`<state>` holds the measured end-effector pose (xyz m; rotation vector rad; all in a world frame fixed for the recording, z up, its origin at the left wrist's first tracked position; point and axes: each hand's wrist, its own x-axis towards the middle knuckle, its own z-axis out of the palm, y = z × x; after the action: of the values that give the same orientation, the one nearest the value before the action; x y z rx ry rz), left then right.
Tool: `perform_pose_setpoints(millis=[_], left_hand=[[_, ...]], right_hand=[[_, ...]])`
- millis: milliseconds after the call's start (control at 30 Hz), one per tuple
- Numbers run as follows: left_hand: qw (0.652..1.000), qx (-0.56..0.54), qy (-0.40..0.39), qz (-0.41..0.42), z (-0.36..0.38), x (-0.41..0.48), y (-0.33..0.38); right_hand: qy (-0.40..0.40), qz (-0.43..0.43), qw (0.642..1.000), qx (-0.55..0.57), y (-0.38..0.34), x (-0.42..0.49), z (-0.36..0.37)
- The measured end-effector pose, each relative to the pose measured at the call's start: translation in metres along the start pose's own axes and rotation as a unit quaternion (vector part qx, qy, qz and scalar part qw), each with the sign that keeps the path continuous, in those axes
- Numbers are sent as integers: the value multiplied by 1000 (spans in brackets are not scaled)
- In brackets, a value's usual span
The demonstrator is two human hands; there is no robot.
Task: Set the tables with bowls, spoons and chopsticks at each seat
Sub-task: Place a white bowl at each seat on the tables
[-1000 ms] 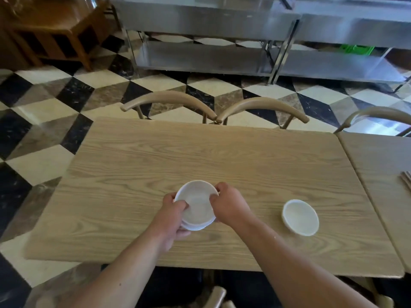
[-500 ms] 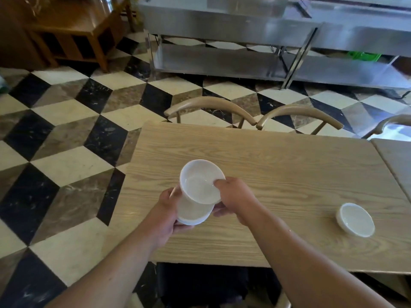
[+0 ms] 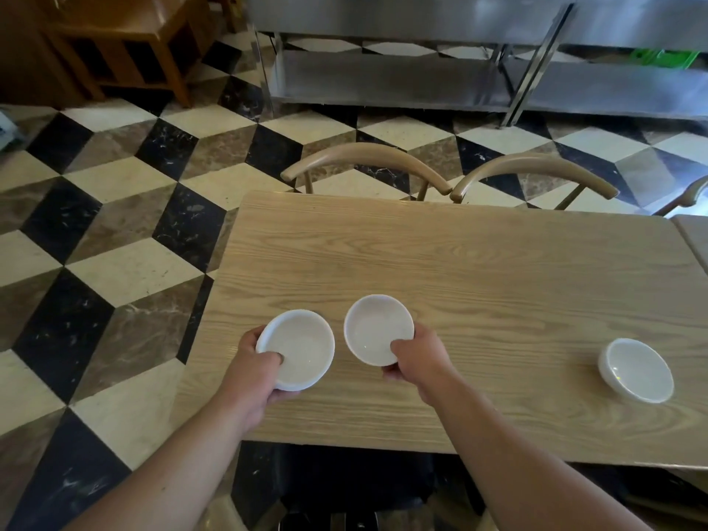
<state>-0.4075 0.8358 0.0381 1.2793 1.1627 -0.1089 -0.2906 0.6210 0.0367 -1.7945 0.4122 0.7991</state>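
Note:
My left hand (image 3: 253,371) grips a short stack of white bowls (image 3: 300,348) by its near rim, thumb inside, over the left end of the light wooden table (image 3: 479,270). Just to its right, my right hand (image 3: 417,358) pinches the near rim of a single white bowl (image 3: 373,327), held slightly tilted above the tabletop. A third white bowl (image 3: 638,371) sits on the table near the front edge at the right. No spoons or chopsticks are in view.
Two curved wooden chair backs (image 3: 367,162) (image 3: 536,172) stand at the table's far side. A second table (image 3: 695,233) adjoins at the right. Steel shelving (image 3: 421,74) and a wooden cabinet (image 3: 126,40) stand beyond, on the checkered floor (image 3: 115,231).
My right hand lifted the top bowl off the stack and moved it right; the two are now apart. My view shifted left, so the placed bowl sits further right.

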Motion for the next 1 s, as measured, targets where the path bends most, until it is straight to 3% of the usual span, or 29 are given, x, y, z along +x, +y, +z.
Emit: perform_pose_setpoints(millis=[267,900,1000], left_hand=[[1000,-7,-7,7,-1,14,-5],[999,-23,-19,12,-24,19,0],[999,-28,-34,13,-39,24,3]], right_hand=[[2,38,998,-50,33,26,17],[11,79,996,-45,46,32,36],[49,65,989,-125,42,20,38]])
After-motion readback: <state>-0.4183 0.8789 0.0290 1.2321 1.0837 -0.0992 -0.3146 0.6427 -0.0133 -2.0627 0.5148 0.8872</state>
